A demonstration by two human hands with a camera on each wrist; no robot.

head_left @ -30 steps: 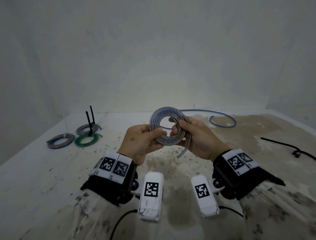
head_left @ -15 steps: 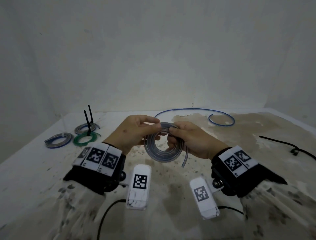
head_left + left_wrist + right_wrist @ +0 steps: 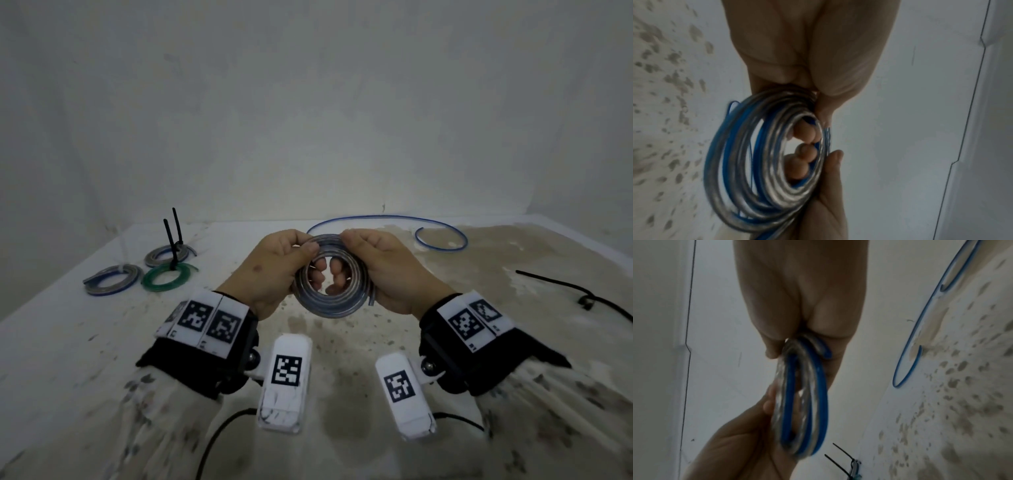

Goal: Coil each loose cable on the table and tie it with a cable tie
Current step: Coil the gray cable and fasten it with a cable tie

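Hands first: your left hand (image 3: 274,263) and right hand (image 3: 383,267) both grip the coiled cable (image 3: 329,301), held above the table (image 3: 68,342) in front of you. Each thumb pinches the coil's top edge, with fingertips (image 3: 805,134) curled through its centre. A short free end hangs at the coil's 4 o'clock. At your 10 o'clock lie three finished coils: grey-blue (image 3: 113,279), green (image 3: 166,277) and grey (image 3: 168,255), black tie tails standing up. A loose blue cable (image 3: 442,228) lies at 1 o'clock.
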